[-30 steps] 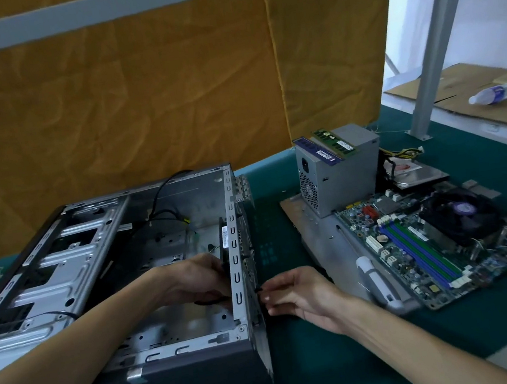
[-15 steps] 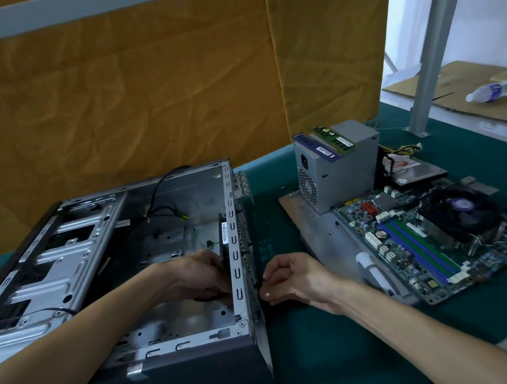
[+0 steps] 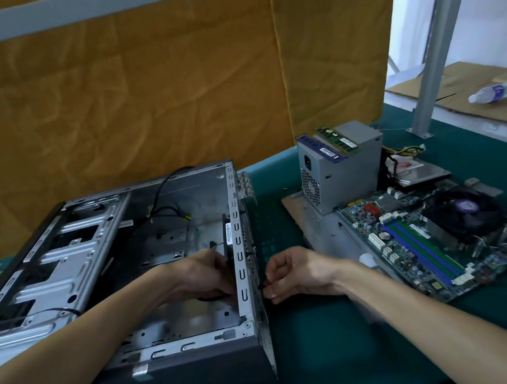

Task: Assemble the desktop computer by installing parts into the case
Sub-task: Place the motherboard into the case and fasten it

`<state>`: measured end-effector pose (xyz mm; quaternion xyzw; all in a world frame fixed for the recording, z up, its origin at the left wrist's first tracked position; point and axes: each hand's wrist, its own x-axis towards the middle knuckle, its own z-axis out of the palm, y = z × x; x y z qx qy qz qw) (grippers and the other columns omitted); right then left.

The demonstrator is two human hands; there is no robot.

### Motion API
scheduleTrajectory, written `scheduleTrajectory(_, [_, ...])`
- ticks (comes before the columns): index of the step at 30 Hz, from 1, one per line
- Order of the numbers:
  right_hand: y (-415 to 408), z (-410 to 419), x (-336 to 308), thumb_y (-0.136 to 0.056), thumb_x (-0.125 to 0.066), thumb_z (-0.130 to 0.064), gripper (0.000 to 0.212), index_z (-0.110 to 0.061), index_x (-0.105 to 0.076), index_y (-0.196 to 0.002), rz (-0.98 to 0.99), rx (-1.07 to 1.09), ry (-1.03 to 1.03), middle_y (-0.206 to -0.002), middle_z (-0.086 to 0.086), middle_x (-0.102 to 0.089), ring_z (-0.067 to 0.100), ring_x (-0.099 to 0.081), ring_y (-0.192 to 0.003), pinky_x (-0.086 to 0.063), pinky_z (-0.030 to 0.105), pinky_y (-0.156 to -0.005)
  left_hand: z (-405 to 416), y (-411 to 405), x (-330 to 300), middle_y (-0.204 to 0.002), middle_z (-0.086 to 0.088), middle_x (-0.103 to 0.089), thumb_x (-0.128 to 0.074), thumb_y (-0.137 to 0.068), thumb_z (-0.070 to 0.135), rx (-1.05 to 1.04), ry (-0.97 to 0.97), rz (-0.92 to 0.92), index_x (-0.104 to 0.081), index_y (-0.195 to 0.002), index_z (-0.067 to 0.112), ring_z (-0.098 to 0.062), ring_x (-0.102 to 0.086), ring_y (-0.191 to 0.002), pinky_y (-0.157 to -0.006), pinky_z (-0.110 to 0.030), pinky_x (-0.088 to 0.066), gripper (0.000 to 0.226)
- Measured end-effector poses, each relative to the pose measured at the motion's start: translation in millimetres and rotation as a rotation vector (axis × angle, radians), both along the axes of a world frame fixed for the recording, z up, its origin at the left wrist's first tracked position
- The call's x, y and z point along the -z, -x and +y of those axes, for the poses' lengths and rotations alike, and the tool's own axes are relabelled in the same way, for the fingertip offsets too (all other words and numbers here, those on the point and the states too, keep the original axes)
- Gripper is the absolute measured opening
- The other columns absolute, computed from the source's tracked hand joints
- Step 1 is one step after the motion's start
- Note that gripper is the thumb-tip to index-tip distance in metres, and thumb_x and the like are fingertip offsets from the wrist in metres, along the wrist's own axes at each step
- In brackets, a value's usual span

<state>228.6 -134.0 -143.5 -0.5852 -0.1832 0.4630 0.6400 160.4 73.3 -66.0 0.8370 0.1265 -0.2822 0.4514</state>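
The open grey computer case (image 3: 71, 269) lies on its side on the green table. Inside it, my left hand (image 3: 205, 273) holds a black case fan (image 3: 228, 237) flat against the inner face of the rear panel (image 3: 240, 258). Outside that panel, my right hand (image 3: 293, 274) pinches a small black fan fastener (image 3: 261, 286) that sticks out through the panel. To the right lie the motherboard (image 3: 441, 240) with its black CPU cooler (image 3: 464, 214), and the grey power supply (image 3: 340, 170) with RAM sticks (image 3: 336, 139) on top.
A white-handled screwdriver (image 3: 369, 261) lies on a metal side panel (image 3: 318, 225) under the power supply. A disk drive (image 3: 419, 173) sits behind the motherboard. A steel post (image 3: 437, 29) stands at the back right, with a plastic bottle (image 3: 498, 90) on cardboard beyond it. Orange cloth hangs behind the table.
My right hand's fingers have curled in closer to the rear panel around the small black fastener. My left hand stays on the fan inside the case.
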Motion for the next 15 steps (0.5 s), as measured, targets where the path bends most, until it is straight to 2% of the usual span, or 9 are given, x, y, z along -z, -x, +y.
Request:
scheduleTrajectory(4, [2,1,-1,-0.086,-0.066,0.02,0.023,-0.002,-0.061,-0.08,-0.122,0.013,0.004,-0.077,0.011,-0.074,0.02,-0.075,-0.075,-0.063,0.033,-0.075,1,0,5,-0.076,-0.002,-0.077,-0.061,-0.09,-0.013,-0.016,0.049,0.05,-0.063,-0.097,0.007,-0.013,-0.074,-0.07,-0.057,-0.02,-0.055,0.021])
scheduleTrajectory(5, [2,2,-1,-0.084,-0.068,0.02,0.024,-0.002,-0.061,-0.078,-0.184,0.014,0.013,-0.075,0.01,-0.074,0.019,-0.075,-0.073,-0.063,0.031,-0.073,2,-1,6,-0.082,-0.006,-0.078,-0.062,-0.09,-0.012,-0.023,0.046,0.042,-0.064,-0.097,0.007,-0.018,-0.076,-0.079,-0.067,-0.026,-0.06,0.021])
scheduleTrajectory(6, [2,2,-2,-0.083,-0.07,0.02,0.025,-0.003,-0.061,-0.077,-0.234,0.014,0.021,-0.074,0.009,-0.074,0.018,-0.075,-0.07,-0.062,0.029,-0.07,3,-2,7,-0.09,-0.01,-0.078,-0.062,-0.09,-0.012,-0.028,0.046,0.035,-0.065,-0.098,0.006,-0.023,-0.076,-0.089,-0.081,-0.033,-0.062,0.02])
scheduleTrajectory(7, [3,2,-2,-0.082,-0.071,0.02,0.026,-0.003,-0.061,-0.076,-0.267,0.013,0.024,-0.073,0.008,-0.074,0.017,-0.075,-0.069,-0.061,0.027,-0.069,5,-2,8,-0.095,-0.013,-0.078,-0.062,-0.09,-0.012,-0.03,0.06,0.036,-0.066,-0.098,0.006,-0.026,-0.075,-0.094,-0.089,-0.036,-0.061,0.02])
scheduleTrajectory(8, [2,3,-1,-0.082,-0.071,0.02,0.027,-0.003,-0.06,-0.076,-0.285,0.013,0.025,-0.072,0.006,-0.074,0.016,-0.075,-0.068,-0.061,0.026,-0.068,6,-3,8,-0.095,-0.013,-0.078,-0.062,-0.09,-0.013,-0.033,0.082,0.041,-0.066,-0.098,0.005,-0.026,-0.076,-0.093,-0.086,-0.035,-0.061,0.02])
scheduleTrajectory(11, [0,2,2,-0.083,-0.07,0.02,0.026,-0.003,-0.061,-0.077,-0.257,0.019,0.013,-0.073,0.008,-0.075,0.017,-0.075,-0.071,-0.062,0.029,-0.07,8,-6,10,-0.084,-0.009,-0.078,-0.059,-0.089,-0.017,-0.043,0.133,0.053,-0.064,-0.097,0.003,-0.021,-0.077,-0.082,-0.067,-0.023,-0.06,0.022])
scheduleTrajectory(13, [0,2,4,-0.083,-0.071,0.02,0.025,-0.003,-0.061,-0.077,-0.213,0.028,0.0,-0.076,0.011,-0.075,0.02,-0.076,-0.074,-0.063,0.032,-0.073,9,-6,11,-0.081,-0.008,-0.078,-0.056,-0.09,-0.017,-0.043,0.152,0.068,-0.069,-0.091,0.002,-0.02,-0.077,-0.079,-0.064,-0.021,-0.058,0.023])
scheduleTrajectory(15, [1,2,7,-0.084,-0.07,0.019,0.023,-0.002,-0.062,-0.079,-0.166,0.034,-0.006,-0.077,0.012,-0.075,0.021,-0.076,-0.076,-0.063,0.033,-0.074,11,-5,12,-0.083,-0.008,-0.078,-0.053,-0.091,-0.017,-0.04,0.184,0.097,-0.079,-0.079,0.006,-0.02,-0.077,-0.08,-0.066,-0.023,-0.059,0.037])
